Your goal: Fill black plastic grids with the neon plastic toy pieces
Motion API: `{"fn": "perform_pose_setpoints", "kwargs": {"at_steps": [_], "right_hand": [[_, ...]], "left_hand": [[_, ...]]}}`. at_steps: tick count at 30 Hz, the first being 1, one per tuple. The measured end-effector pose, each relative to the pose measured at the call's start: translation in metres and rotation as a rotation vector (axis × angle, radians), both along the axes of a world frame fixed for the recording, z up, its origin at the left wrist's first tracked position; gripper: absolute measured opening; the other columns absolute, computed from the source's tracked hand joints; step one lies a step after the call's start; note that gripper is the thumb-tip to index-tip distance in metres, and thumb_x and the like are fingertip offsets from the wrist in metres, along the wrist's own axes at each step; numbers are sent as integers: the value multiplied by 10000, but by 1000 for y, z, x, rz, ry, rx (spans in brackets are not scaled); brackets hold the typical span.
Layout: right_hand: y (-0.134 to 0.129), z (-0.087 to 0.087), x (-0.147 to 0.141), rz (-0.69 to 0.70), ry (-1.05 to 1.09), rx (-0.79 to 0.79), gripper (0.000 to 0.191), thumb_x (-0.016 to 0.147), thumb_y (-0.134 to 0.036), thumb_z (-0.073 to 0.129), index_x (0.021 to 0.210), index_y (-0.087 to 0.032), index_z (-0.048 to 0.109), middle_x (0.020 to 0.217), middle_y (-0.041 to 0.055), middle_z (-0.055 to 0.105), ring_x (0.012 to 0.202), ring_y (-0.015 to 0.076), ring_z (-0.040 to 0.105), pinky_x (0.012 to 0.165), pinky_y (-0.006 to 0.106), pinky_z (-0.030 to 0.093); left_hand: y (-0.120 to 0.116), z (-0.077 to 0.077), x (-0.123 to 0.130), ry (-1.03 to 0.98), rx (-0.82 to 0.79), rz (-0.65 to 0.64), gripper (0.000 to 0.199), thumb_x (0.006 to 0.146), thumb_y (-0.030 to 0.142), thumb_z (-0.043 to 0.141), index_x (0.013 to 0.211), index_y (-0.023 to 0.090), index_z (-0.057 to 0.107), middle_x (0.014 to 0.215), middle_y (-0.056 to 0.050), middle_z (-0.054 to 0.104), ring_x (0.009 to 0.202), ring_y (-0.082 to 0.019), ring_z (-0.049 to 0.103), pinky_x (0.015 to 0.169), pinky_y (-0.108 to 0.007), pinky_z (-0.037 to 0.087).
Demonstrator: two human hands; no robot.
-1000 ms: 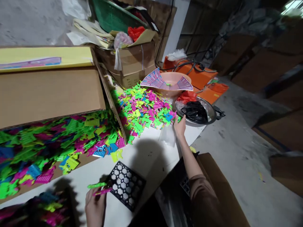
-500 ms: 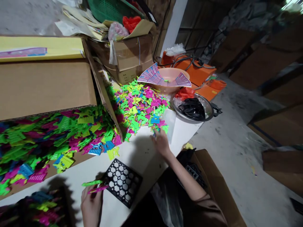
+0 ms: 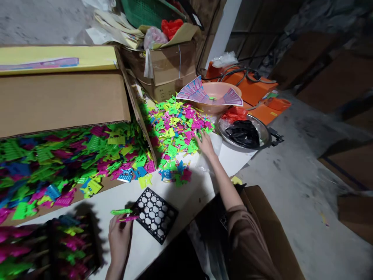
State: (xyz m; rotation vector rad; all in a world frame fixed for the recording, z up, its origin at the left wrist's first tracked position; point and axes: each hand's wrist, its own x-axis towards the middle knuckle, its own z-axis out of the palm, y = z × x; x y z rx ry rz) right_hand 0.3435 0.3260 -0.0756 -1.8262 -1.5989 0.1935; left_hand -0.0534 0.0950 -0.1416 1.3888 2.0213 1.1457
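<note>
My left hand [image 3: 119, 233] is closed around a green plastic piece [image 3: 121, 211] and a pink plastic piece [image 3: 127, 219], slim and seen edge-on. Both sit at the left corner of a black rack [image 3: 170, 222] with rows of round holes, flat on the white table. My right hand [image 3: 206, 145] reaches to the near right edge of a pile of bright plastic pieces [image 3: 171, 128], fingers spread; no held piece shows. Several loose pieces [image 3: 177, 174], blue, green and pink, lie between the pile and the rack.
An open cardboard box [image 3: 64, 97] full of similar pieces stands at left. Filled black racks [image 3: 70, 249] are at lower left. Behind the pile is a peach basin [image 3: 217, 91] with printed sheets; a metal bowl [image 3: 266, 136] with bags sits right. Another carton [image 3: 268, 217] stands below the table edge.
My right hand has moved away, deeper along the pile's right edge, and its fingers have spread. A small cluster of pieces now lies in front of the pile. My left hand keeps its hold.
</note>
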Motion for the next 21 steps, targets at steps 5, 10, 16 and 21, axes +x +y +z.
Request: {"fn": "perform_pose_setpoints", "kwargs": {"at_steps": [5, 10, 16, 21], "right_hand": [[36, -20, -11, -28, 24, -111, 579, 911, -554, 414, 1232, -104, 584, 1345, 207, 539, 1307, 316, 435, 1102, 492, 333], [10, -43, -39, 30, 10, -21, 552, 944, -513, 326, 1168, -100, 614, 1251, 199, 598, 1258, 285, 471, 1097, 464, 336], [-23, -47, -76, 17, 55, -44, 540, 940, -469, 341, 1211, -76, 593, 1255, 214, 596, 1261, 294, 474, 1102, 457, 322], [-46, -48, -87, 9, 157, -90, 600, 943, -493, 301, 1181, -30, 601, 1267, 245, 582, 1267, 309, 467, 1100, 475, 315]], "left_hand": [[-2, 3, 3, -68, -34, 43, 401, 648, 576, 575, 783, 201, 618, 826, -83, 658, 850, -293, 625, 811, -436, 498], [-2, 1, 4, -160, -78, 149, 386, 582, 502, 571, 797, 185, 617, 774, -78, 680, 745, -285, 638, 745, -435, 511], [8, 10, 10, -194, -74, 131, 392, 597, 477, 586, 856, 191, 654, 847, -71, 723, 813, -274, 652, 792, -407, 512], [0, 19, 17, -253, -52, 48, 413, 699, 505, 581, 937, 176, 653, 958, -91, 720, 914, -270, 653, 880, -417, 495]]}}
